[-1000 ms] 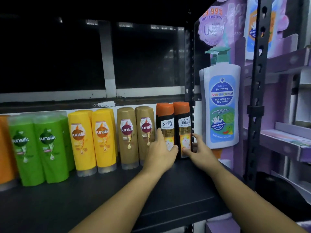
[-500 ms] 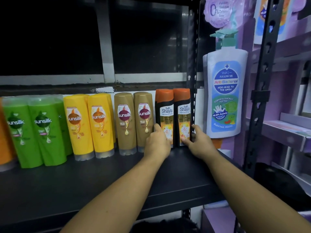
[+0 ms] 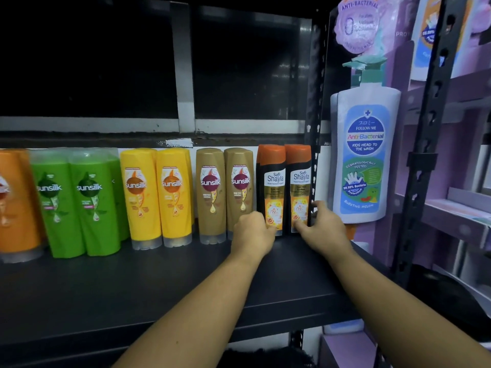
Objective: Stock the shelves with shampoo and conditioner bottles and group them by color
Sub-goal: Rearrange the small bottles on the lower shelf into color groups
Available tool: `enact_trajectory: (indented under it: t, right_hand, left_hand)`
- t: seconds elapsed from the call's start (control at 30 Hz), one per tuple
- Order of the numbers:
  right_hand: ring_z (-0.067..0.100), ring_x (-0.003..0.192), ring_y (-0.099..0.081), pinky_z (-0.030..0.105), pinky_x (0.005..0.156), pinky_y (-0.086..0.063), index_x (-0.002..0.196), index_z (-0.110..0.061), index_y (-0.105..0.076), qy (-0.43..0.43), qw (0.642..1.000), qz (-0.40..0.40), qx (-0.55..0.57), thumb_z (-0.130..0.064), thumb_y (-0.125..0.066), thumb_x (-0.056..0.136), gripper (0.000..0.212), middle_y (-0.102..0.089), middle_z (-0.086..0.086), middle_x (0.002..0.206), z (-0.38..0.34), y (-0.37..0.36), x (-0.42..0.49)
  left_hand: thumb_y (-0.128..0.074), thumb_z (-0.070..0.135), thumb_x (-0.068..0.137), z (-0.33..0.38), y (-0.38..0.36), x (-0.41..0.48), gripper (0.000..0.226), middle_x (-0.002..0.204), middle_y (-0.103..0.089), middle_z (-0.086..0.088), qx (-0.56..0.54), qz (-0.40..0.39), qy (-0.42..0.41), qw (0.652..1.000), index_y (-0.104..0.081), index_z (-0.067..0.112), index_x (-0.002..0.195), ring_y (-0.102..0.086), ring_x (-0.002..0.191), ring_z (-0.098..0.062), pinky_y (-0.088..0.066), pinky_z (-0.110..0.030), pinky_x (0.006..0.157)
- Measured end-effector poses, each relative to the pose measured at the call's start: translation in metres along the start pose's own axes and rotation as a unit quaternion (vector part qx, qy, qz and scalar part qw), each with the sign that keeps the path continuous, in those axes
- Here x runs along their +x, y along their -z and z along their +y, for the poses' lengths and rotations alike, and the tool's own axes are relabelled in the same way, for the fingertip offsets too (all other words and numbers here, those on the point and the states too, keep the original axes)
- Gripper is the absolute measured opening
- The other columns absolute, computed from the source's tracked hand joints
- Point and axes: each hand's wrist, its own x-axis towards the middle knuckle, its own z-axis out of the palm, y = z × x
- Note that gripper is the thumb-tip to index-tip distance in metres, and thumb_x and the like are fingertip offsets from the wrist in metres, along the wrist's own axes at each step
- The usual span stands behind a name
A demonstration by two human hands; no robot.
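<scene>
Black shelf (image 3: 148,282) keeps colors together. Left hand (image 3: 252,231) and right hand (image 3: 322,229) have slid lower, fingers (image 3: 301,226) curled round the two Safi Shayla bottles (image 3: 284,187), which stand at the right end. Nearly done.

Bottles (image 3: 172,195) line the shelf (image 3: 132,288) back; front open.

Bare L hand (image 3: 252,229), bare R hand (image 3: 322,227), bare forearms (image 3: 202,309)

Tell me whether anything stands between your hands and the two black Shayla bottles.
Nothing visible does. The left hand touches the left Shayla bottle low down, and the right hand holds the right Shayla bottle near its base.
</scene>
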Motion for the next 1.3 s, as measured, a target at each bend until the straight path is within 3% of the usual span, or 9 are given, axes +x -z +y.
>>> enact_trajectory:
  t: [0.07, 0.13, 0.23, 0.33, 0.47, 0.63, 0.73, 1.0, 1.3]
  right_hand:
    - [0.025, 0.099, -0.062, 0.037, 0.077, -0.051, 0.118, -0.017, -0.053, 0.029, 0.998, 0.049, -0.024, -0.040, -0.072, 0.084, 0.045, -0.063, 0.003, 0.107, -0.003, 0.005, -0.001]
    - [0.025, 0.096, -0.058, 0.041, 0.077, -0.051, 0.108, -0.016, -0.055, 0.093, 0.990, 0.099, -0.042, -0.036, -0.070, 0.086, 0.033, -0.060, 0.003, 0.101, -0.008, 0.007, -0.005]
    - [0.022, 0.090, -0.055, 0.035, 0.074, -0.044, 0.099, -0.016, -0.058, 0.196, 0.974, 0.101, -0.049, -0.029, -0.067, 0.089, 0.018, -0.058, -0.002, 0.092, -0.022, 0.009, -0.016]
    - [0.010, 0.086, -0.060, 0.024, 0.069, -0.043, 0.100, -0.024, -0.063, 0.217, 0.974, -0.056, -0.023, -0.033, -0.067, 0.093, 0.012, -0.062, -0.012, 0.091, -0.049, 0.008, -0.035]
    - [0.013, 0.114, -0.060, 0.029, 0.097, -0.049, 0.128, -0.025, -0.062, 0.169, 0.939, -0.297, -0.044, -0.047, -0.061, 0.096, 0.039, -0.065, -0.008, 0.122, -0.095, -0.003, -0.064]
    - [0.021, 0.147, -0.033, 0.033, 0.116, -0.027, 0.155, -0.027, -0.036, 0.152, 0.899, -0.394, -0.114, -0.048, -0.039, 0.105, 0.055, -0.034, -0.001, 0.162, -0.145, -0.026, -0.100]
    - [0.023, 0.149, -0.029, 0.035, 0.118, -0.025, 0.156, -0.027, -0.035, 0.152, 0.892, -0.410, -0.113, -0.049, -0.037, 0.105, 0.056, -0.030, -0.001, 0.164, -0.166, -0.038, -0.113]
    - [0.020, 0.156, -0.011, 0.044, 0.126, -0.007, 0.159, -0.022, -0.028, 0.180, 0.888, -0.400, -0.139, -0.049, -0.031, 0.107, 0.059, -0.020, -0.002, 0.168, -0.197, -0.062, -0.136]
    - [0.022, 0.152, -0.024, 0.042, 0.124, -0.018, 0.157, -0.029, -0.032, 0.148, 0.905, -0.378, -0.127, -0.053, -0.038, 0.103, 0.059, -0.028, -0.002, 0.165, -0.196, -0.063, -0.142]
  left_hand:
    - [-0.067, 0.032, 0.097, -0.006, 0.012, -0.010, 0.020, 0.091, -0.065, -0.003, -0.004, -0.017, -0.026, 1.000, -0.067, 0.012, 0.092, -0.065, 0.090, -0.025, -0.052, -0.034, 0.067]
    - [-0.066, 0.033, 0.099, -0.015, 0.026, -0.023, 0.028, 0.108, -0.070, -0.005, 0.012, -0.055, -0.060, 0.997, -0.072, 0.013, 0.117, -0.065, 0.101, -0.023, -0.057, -0.035, 0.083]
    - [-0.062, 0.042, 0.100, -0.035, 0.050, -0.040, 0.051, 0.139, -0.062, -0.003, 0.079, -0.120, -0.106, 0.984, -0.056, 0.022, 0.146, -0.058, 0.126, -0.023, -0.051, -0.039, 0.104]
    - [-0.059, 0.053, 0.097, -0.065, 0.078, -0.047, 0.053, 0.144, -0.060, 0.001, 0.136, -0.169, -0.133, 0.967, -0.057, 0.028, 0.144, -0.056, 0.129, -0.020, -0.049, -0.042, 0.106]
    - [-0.054, 0.062, 0.097, -0.107, 0.115, -0.056, 0.057, 0.151, -0.054, 0.008, 0.142, -0.210, -0.124, 0.959, -0.057, 0.030, 0.144, -0.049, 0.136, -0.013, -0.041, -0.039, 0.114]
    - [-0.053, 0.059, 0.100, -0.151, 0.151, -0.074, 0.057, 0.156, -0.049, 0.010, 0.128, -0.206, -0.096, 0.965, -0.053, 0.029, 0.148, -0.043, 0.144, -0.011, -0.033, -0.033, 0.120]
    - [-0.053, 0.057, 0.101, -0.172, 0.173, -0.084, 0.056, 0.158, -0.046, 0.011, 0.130, -0.200, -0.075, 0.968, -0.052, 0.030, 0.150, -0.040, 0.146, -0.010, -0.029, -0.027, 0.119]
    - [-0.050, 0.064, 0.098, -0.196, 0.192, -0.097, 0.060, 0.159, -0.045, 0.010, 0.137, -0.166, -0.024, 0.976, -0.054, 0.033, 0.149, -0.041, 0.146, -0.018, -0.033, -0.038, 0.120]
    - [-0.050, 0.064, 0.096, -0.198, 0.191, -0.101, 0.053, 0.141, -0.063, 0.005, 0.180, -0.108, 0.008, 0.978, -0.066, 0.033, 0.136, -0.058, 0.126, -0.023, -0.052, -0.041, 0.102]
